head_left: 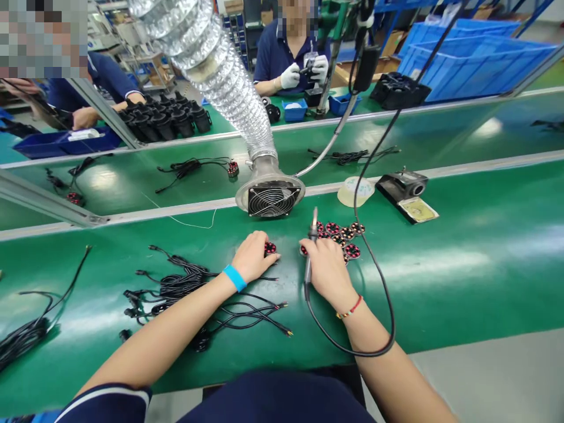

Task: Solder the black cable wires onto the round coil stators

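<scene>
On the green bench, my left hand, with a blue wristband, closes its fingers on a small round red-and-black part below the fan. My right hand holds a soldering iron, its tip pointing up and away from me. Several similar round parts lie in a cluster beside and beyond my right hand, some partly hidden by it. Black cables with connectors are bunched left of my left hand, and their bare wire ends reach between my forearms.
A fan on a silver duct hangs ahead. A soldering stand and a round pale dish stand at the right. The iron's cord loops over my right forearm. More cables lie far left. Two people work beyond the metal rail.
</scene>
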A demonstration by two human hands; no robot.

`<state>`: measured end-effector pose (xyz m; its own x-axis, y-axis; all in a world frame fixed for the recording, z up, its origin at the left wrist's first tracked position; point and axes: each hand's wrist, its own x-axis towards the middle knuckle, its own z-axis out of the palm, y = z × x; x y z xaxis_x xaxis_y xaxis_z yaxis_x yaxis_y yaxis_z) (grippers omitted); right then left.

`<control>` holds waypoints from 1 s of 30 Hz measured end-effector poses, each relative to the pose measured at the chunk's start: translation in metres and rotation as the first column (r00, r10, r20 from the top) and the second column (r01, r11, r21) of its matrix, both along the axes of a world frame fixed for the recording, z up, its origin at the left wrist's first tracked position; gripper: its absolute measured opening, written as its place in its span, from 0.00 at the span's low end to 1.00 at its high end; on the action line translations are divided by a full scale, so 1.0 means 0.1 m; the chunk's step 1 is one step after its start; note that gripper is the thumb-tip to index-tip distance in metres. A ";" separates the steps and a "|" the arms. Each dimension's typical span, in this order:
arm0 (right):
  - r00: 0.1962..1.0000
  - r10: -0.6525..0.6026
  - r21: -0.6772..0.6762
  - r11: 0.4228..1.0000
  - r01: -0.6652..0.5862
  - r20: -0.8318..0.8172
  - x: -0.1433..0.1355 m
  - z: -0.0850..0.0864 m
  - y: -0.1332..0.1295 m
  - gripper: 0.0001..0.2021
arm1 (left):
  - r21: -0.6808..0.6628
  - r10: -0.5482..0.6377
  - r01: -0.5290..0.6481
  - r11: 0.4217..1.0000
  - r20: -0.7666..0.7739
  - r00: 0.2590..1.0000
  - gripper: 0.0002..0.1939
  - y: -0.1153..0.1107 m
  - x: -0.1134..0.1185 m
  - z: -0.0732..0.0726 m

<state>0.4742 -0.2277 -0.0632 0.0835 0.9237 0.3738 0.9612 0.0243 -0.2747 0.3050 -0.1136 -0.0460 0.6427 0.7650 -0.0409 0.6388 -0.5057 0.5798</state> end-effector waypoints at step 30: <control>0.957 0.127 0.010 0.992 -0.129 -0.261 -0.29 -0.14 0.17 0.21 | -0.208 -0.385 0.338 0.918 -0.257 0.886 0.08 0.25 -0.15 0.22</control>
<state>0.4456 -0.2109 -0.0776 0.0582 0.9354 0.3487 0.8453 0.1396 -0.5157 0.2902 -0.0885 -0.0236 0.8155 0.4507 -0.3631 0.5785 -0.6535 0.4882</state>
